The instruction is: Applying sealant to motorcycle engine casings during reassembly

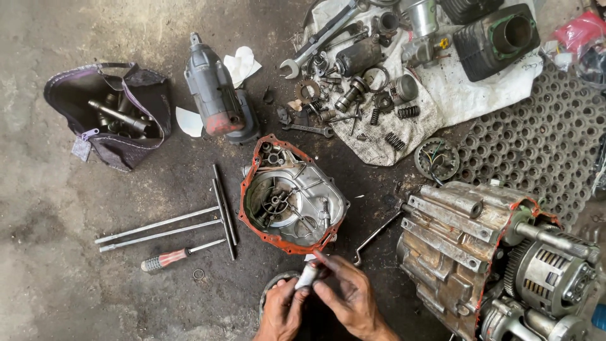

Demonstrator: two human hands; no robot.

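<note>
Left hand (282, 311) and right hand (344, 292) both pinch a small silver metal cylinder (307, 276), its long axis tilted up-right toward the orange-gasketed engine cover (291, 196).

Bag (129, 136) left, cover (293, 196) centre, engine (467, 246) right, perhaps springs on cloth (467, 95) behind.

hands (319, 297) together, fingers pinched

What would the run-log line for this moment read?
left hand: grips small metal cylinder | right hand: fingers at cylinder's top | ahead: engine cover with red gasket | right: engine block | surface: concrete floor
</note>
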